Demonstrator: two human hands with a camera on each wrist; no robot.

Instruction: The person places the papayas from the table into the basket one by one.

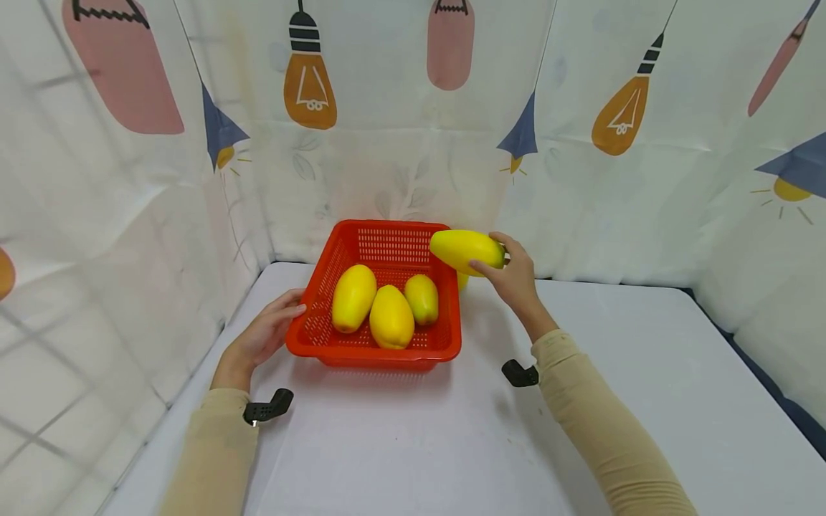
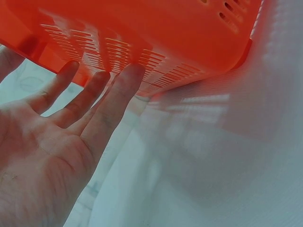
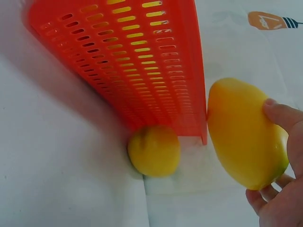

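A red plastic basket (image 1: pixel 377 355) with slotted walls holds three yellow mangoes, one on the left (image 1: pixel 353 297), one in front (image 1: pixel 391 319) and a smaller one (image 1: pixel 422 299) on the right. My left hand (image 1: pixel 271 326) is at the basket's left side, its extended fingers (image 2: pixel 102 111) touching the slotted outer wall. At the basket's back right corner, my right hand (image 1: pixel 516 276) grips another mango (image 1: pixel 461 249) by its greenish end, thumb on one side and fingers on the other. The held mango is level with the rim, overlapping it in the head view.
One more mango (image 3: pixel 154 151) lies on the table outside the basket's right wall, mostly hidden in the head view. The white table (image 1: pixel 400 444) ends at a patterned cloth backdrop (image 1: pixel 400 158) behind, with similar cloth on both sides. A black wrist mount (image 1: pixel 267 407) sits on each forearm.
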